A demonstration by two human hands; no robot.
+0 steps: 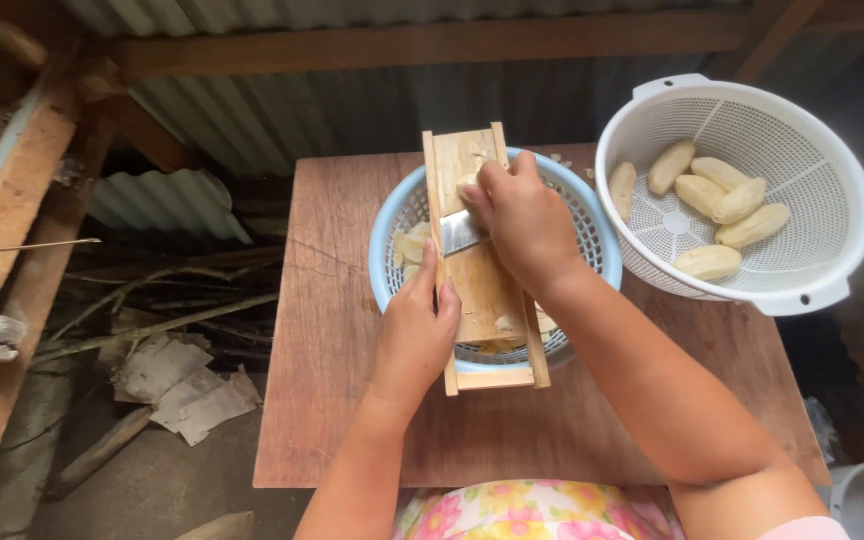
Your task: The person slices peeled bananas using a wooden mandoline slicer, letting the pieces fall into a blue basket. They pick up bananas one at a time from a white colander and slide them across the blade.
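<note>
A pale banana piece (469, 182) is pressed under the fingertips of the right hand (522, 215) against the upper half of a wooden slicer (482, 290), just above its metal blade (458, 232). The right hand is curled down over the piece, grasping it against the board. The left hand (414, 335) grips the slicer's left rail below the blade, thumb along the edge and fingers wrapped under.

The slicer lies lengthwise across a blue basket (384, 250), its near end overhanging the basket's near rim and its far end reaching past the far rim. Thin slices (409, 245) lie inside the basket, left of the board, and a few more show under the slicer's near end.

The basket sits at the middle of a brown wooden desk (322, 400), closer to its far edge. At the desk's far right corner stands a white colander (802, 270), tilted slightly and overhanging the right edge, just beside the basket. It holds 6 peeled bananas (722, 195), whole and clustered against its bottom.

Corrugated metal sheeting (282, 115) forms the wall beyond the far edge. Left of the desk, sticks and torn cardboard scraps (177, 385) lie on the floor. A floral garment (532, 510) shows at the near edge.
</note>
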